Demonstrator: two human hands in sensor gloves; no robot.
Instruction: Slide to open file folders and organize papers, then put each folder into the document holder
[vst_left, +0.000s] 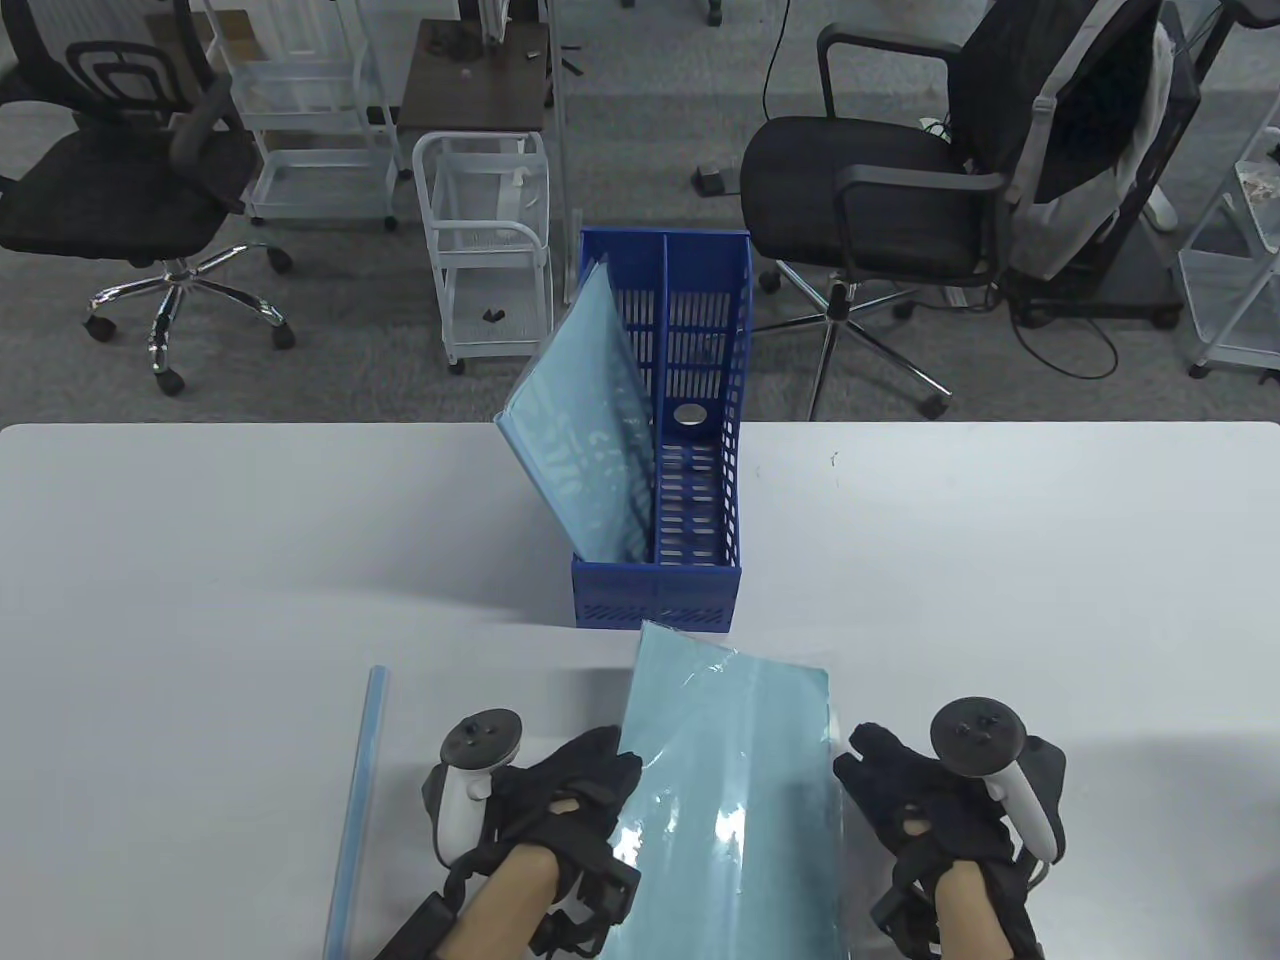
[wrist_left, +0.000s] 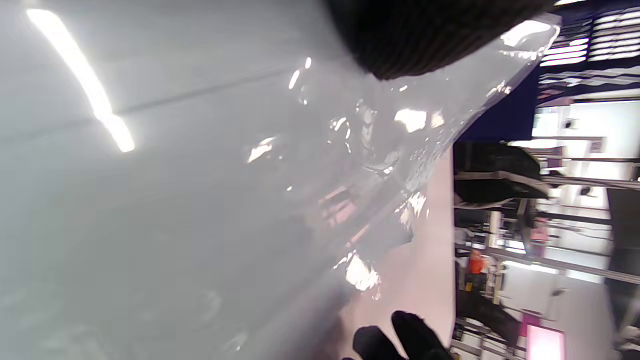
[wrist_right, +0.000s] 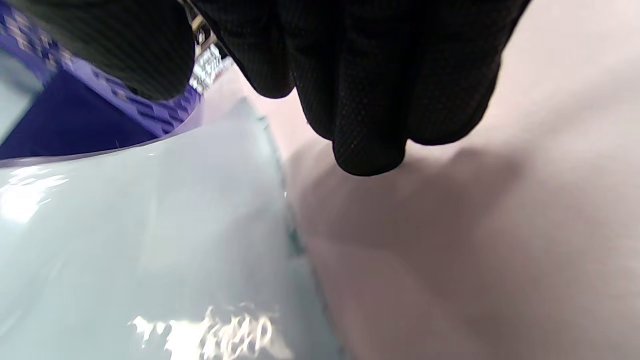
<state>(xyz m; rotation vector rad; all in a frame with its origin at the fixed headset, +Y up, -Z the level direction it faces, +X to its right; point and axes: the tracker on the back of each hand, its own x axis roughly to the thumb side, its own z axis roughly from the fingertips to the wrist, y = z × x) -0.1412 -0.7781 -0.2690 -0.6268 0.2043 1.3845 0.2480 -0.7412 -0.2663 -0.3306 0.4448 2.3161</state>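
A blue two-slot document holder (vst_left: 655, 598) stands at the middle of the white table. One light-blue folder (vst_left: 585, 450) leans in its left slot; the right slot shows only its slotted walls. A second translucent light-blue folder (vst_left: 730, 800) lies in front of the holder, its far left corner lifted. My left hand (vst_left: 605, 760) grips that folder's left edge; in the left wrist view a fingertip (wrist_left: 425, 40) lies over the glossy cover (wrist_left: 300, 175). My right hand (vst_left: 865, 765) rests by the right edge with loosely hanging fingers (wrist_right: 370, 100), holding nothing.
A thin blue slide bar (vst_left: 358, 800) lies on the table left of my left hand. Beyond the table's far edge stand a white trolley (vst_left: 485, 240) and office chairs (vst_left: 880, 190).
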